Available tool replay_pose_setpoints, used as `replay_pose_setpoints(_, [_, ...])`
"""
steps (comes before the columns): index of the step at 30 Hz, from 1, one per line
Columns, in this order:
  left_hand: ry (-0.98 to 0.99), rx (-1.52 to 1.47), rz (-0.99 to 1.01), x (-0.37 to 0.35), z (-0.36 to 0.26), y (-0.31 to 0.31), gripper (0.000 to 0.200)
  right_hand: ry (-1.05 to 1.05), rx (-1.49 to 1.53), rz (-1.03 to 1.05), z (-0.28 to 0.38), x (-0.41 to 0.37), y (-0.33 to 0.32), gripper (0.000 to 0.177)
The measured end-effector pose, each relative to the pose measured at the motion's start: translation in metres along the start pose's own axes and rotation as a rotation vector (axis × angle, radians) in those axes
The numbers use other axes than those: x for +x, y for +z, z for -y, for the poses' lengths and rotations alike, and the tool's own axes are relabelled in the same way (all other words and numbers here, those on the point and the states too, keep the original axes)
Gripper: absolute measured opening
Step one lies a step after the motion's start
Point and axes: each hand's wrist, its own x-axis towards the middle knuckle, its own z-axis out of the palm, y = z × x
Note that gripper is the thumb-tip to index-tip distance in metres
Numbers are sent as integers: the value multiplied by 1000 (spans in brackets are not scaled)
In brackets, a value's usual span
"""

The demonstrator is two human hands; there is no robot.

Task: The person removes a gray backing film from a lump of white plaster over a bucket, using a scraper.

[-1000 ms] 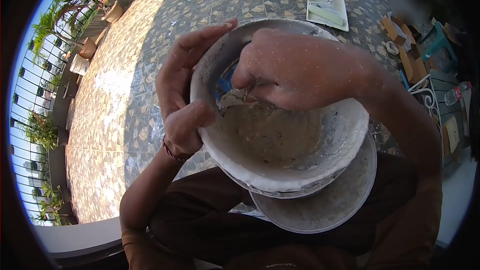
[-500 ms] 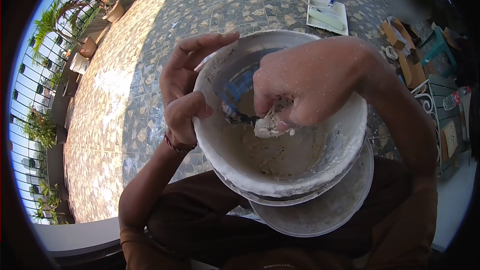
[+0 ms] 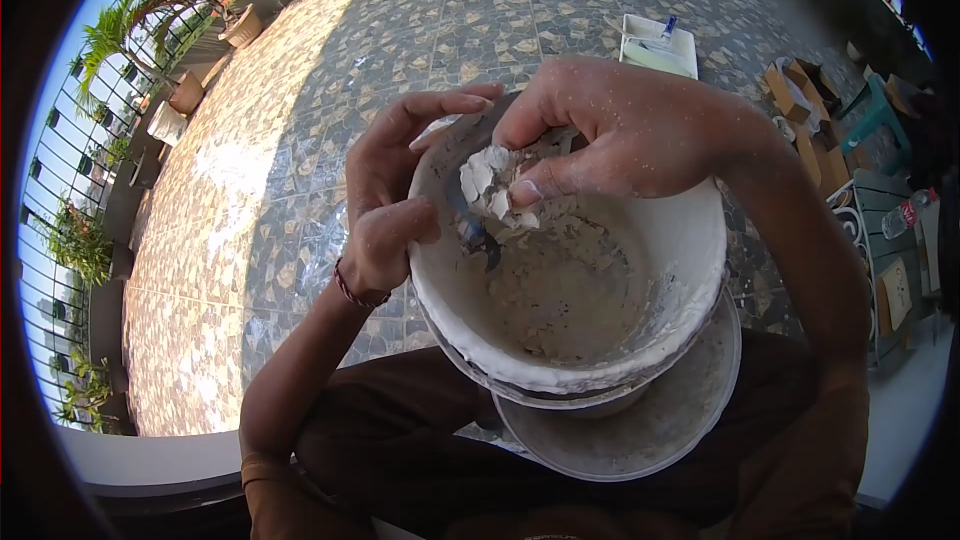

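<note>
A white bucket (image 3: 570, 376) with a thick coated rim is tilted toward me above my lap, pale residue on its inner wall and bottom. My left hand (image 3: 385, 185) grips the bucket's left rim, thumb and fingers round the edge. Over the opening, my right hand (image 3: 620, 135) pinches a crumpled, flaky whitish clump (image 3: 492, 185) between thumb and fingers. A dark, bluish object (image 3: 478, 238) lies inside the bucket at the left, partly hidden by the clump. Below the bucket sits a round grey lid (image 3: 620, 440).
Ahead on the tiled floor (image 3: 420, 50) stands a white paint tray (image 3: 688, 40) with a roller. At right are cardboard boxes (image 3: 815, 145), a teal stool (image 3: 880, 120) and a green table (image 3: 885, 190) holding a bottle (image 3: 905, 215). Potted plants (image 3: 187, 92) line the left railing.
My right hand has moved up and left with the clump, which now shows larger and higher above the bucket's bottom. My left hand keeps its hold; the bucket has shifted slightly.
</note>
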Motion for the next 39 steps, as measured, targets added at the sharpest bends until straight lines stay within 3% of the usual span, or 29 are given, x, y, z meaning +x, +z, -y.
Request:
replay_pose_setpoints(1, [3,-1,-4,-1,1,1,74,0,-2,4,-3,-2,3,30])
replay_pose_setpoints(3, [-1,-75,-60,-1,2,4,73,-174,34,-268,-4,-8,8,24])
replay_pose_setpoints(7, [-65,-44,-110,-2,-1,7,72,-77,138,-319,-7,-14,11,19])
replay_pose_setpoints(9, [-57,-30,-104,0,-2,9,71,-59,214,-454,-8,-18,13,18])
replay_pose_setpoints(15, [-34,6,-79,1,-1,6,67,-106,316,-591,-11,-24,16,15])
replay_pose_setpoints(19, [-121,50,-105,4,-10,5,68,-149,359,-494,-9,-19,15,17])
replay_pose_setpoints(21, [-241,228,-39,8,-16,-3,71,-150,152,-217,-10,-13,12,17])
replay_pose_setpoints(23, [-202,306,2,5,-25,-5,68,-160,182,-234,-8,-6,14,18])
replay_pose_setpoints(25, [-103,663,109,2,-44,-2,63,-170,92,-322,-12,-1,11,18])
replay_pose_setpoints(27, [-138,647,151,3,-57,8,52,-169,64,-338,-11,-3,8,19])
replay_pose_setpoints(29, [-182,916,127,4,-59,23,45,-158,87,-223,-6,-5,7,20])
replay_pose_setpoints(33, [-196,962,179,6,-53,19,36,-161,58,-153,-11,-6,5,21])
replay_pose_setpoints(35, [-114,983,171,3,-55,19,26,-96,-135,-165,-4,-12,-1,22])
replay_pose_setpoints(39, [-165,973,207,4,-54,20,27,-47,-350,-180,3,-13,-6,29])
